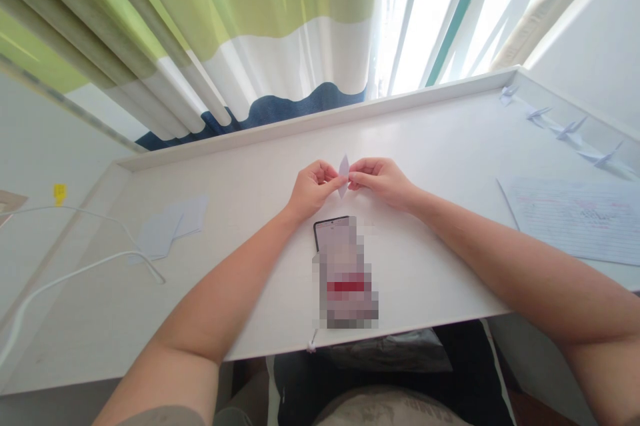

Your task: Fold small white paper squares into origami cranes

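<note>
A small piece of folded white paper [343,169], slim and pointed at both ends, stands upright between my two hands above the desk. My left hand [316,186] is closed, pinching the paper's left side between thumb and fingers. From the other side, my right hand [381,181] pinches its right edge, fingers curled. The finer folds are too small to make out. Just below the hands, a phone [336,233] lies face up on the desk, most of its screen blurred out.
Folded paper cranes [567,129] stand in a row along the desk's [425,139] right edge. Nearer lies a lined, written sheet [575,213]. On the left are loose white paper pieces [160,229] and a white cable [90,266]. A curtain [225,26] hangs behind the raised back edge.
</note>
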Available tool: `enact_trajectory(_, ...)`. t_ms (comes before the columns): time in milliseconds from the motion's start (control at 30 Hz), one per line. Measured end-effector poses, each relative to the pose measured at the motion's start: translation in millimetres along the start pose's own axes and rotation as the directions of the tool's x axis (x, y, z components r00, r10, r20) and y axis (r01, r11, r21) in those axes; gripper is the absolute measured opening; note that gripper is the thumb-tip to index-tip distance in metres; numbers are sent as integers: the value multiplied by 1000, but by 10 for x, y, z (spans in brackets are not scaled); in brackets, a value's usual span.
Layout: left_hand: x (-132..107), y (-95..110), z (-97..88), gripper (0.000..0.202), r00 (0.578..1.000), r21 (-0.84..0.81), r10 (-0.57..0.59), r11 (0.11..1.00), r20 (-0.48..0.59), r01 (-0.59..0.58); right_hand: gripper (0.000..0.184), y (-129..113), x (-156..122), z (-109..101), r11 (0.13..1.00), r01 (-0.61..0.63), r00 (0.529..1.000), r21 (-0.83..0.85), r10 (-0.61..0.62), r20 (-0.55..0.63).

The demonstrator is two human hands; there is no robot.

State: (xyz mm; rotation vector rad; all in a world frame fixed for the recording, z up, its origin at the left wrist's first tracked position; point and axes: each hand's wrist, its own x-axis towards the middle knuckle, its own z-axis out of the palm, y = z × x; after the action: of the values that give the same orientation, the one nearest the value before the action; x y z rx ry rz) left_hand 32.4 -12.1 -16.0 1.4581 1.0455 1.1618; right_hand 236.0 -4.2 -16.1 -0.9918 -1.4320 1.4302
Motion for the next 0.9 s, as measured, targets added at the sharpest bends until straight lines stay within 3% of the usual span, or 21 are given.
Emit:
enact_trajectory(600,2,-23,-26,39,1000,27,3,1000,24,-4,37,-21,-1,20,999,34,999,15,-34,6)
enact_trajectory(900,4,-33,-11,45,999,88,28,996,25,-30,36,-3,9,0,1000,18,999,0,-18,28)
